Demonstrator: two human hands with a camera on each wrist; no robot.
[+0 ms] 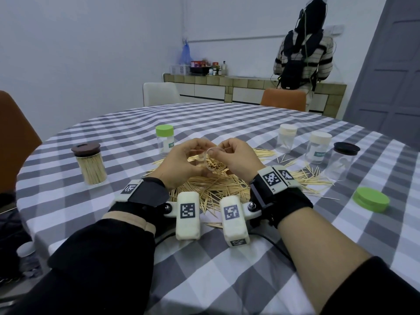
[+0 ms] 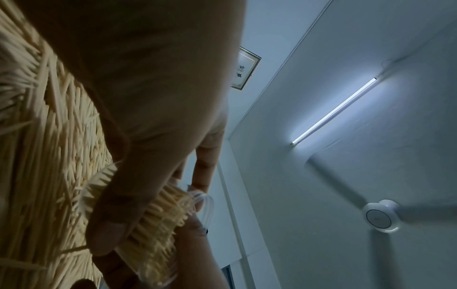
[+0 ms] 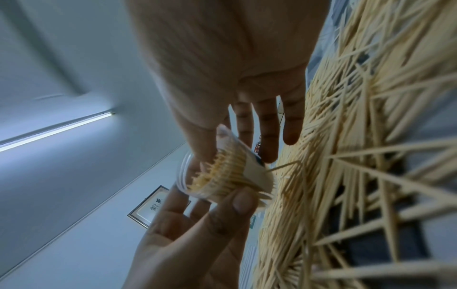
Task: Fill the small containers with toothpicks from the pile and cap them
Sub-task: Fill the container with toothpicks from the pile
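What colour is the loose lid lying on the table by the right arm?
Light green: the round flat plastic lid, clearest in the head view.

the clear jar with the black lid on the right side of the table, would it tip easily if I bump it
Probably yes. The black-lidded jar looks nearly empty, so it is likely light and would slide or topple from a nudge. The wide lid adds weight up top. Being round, it would likely roll across the checked tablecloth once down.

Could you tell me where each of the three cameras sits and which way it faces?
Head: on the head, looking down at the table; both forearms, left hand and right hand hold a clear jar over the toothpick pile.
Left wrist: under the wrist, facing up along the palm to the ceiling.
Right wrist: likewise; both hands show.
Shared: jar, pile.
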